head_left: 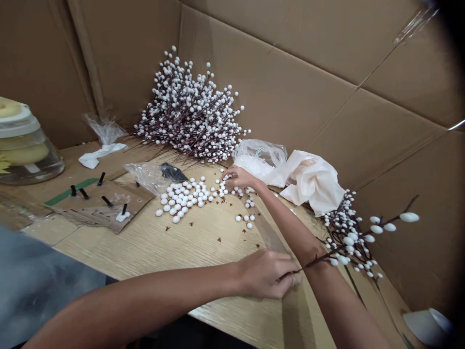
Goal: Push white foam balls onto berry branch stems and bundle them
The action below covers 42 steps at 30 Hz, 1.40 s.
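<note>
My left hand (pixel 269 274) is closed around the thin brown stem of an artificial berry branch (pixel 350 240). The branch slants up to the right, passing by my right forearm, with white oval berries along its upper part. Farther back, my right hand (pixel 238 177) reaches down among small loose white berries (pixel 249 203), fingers curled together; what they pinch is hidden. Left of it lies a spread of larger loose white berries (pixel 181 196). Tiny brown star-shaped bits (pixel 219 239) are scattered on the wooden table (pixel 152 252).
A big heap of berry branches (pixel 192 106) leans against the cardboard wall (pixel 290 82). Clear plastic bags (pixel 259 157) and a whitish crumpled bag (pixel 312 179) lie behind my hand. At left are cardboard with black pegs (pixel 105 201) and a clear tub (pixel 31 150); a white cup (pixel 428 325) lies right.
</note>
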### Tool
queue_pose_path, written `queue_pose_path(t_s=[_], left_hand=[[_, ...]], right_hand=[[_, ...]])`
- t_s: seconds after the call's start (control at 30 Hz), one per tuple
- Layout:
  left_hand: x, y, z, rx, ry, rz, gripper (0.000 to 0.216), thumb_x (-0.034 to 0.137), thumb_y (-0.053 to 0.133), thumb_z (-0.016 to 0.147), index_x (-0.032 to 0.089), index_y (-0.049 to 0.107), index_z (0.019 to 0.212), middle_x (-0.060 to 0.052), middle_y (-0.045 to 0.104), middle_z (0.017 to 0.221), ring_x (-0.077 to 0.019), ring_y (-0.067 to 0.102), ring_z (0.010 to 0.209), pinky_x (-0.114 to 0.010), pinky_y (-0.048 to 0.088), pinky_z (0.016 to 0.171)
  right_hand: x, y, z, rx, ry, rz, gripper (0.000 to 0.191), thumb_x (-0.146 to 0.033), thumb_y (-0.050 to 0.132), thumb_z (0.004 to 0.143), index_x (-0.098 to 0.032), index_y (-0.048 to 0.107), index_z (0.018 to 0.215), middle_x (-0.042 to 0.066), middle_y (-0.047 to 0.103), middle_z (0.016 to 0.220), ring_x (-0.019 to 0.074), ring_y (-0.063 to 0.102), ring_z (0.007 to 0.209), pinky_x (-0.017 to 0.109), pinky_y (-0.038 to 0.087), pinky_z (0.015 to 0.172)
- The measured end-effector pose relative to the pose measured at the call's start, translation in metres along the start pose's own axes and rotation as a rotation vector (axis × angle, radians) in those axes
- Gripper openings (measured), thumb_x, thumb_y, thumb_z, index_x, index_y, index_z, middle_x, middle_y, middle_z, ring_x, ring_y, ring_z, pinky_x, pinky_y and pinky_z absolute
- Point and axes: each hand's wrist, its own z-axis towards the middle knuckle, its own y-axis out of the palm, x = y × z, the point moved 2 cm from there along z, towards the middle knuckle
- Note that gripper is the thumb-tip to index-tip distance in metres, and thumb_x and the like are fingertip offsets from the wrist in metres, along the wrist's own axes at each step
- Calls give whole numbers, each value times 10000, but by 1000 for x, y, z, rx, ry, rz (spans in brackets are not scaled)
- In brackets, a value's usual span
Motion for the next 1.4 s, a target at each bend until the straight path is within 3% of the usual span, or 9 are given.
queue_pose_path(t_s=[0.2,0.4,0.6,1.13,1.4], left_hand=[[0,1,0,4,4,14,138,170,497,834,162,533,701,-4,550,666,-109,524,592,-218,396,557],[0,0,0,15,8,5,152,177,493,841,163,524,693,5,534,651,-103,507,577,-210,391,558],[0,0,0,-1,-3,6,165,187,494,839,156,534,682,5,523,643,-101,498,572,-202,395,558],[1,-3,1,7,0,28,170,182,489,836,159,526,671,13,516,633,-96,484,571,-207,386,554],[0,0,0,29,-5,21,158,190,496,836,158,539,688,20,501,636,-91,478,572,-200,390,567]], right_hand=[[10,6,4,50,32,0,240,-211,665,704,-165,725,931,78,618,990,189,564,893,258,459,758],[17,5,6,6,28,42,204,-113,598,693,-140,736,840,54,693,874,147,606,767,228,462,701],[13,4,4,-4,-2,78,235,-139,612,692,-144,740,889,65,709,908,163,625,800,240,474,706],[11,11,12,-20,-58,164,147,-156,636,660,-134,718,780,46,717,894,132,632,749,217,472,690],[10,8,6,-67,-66,170,225,-124,623,644,-140,720,847,39,721,915,138,639,766,220,478,709]])
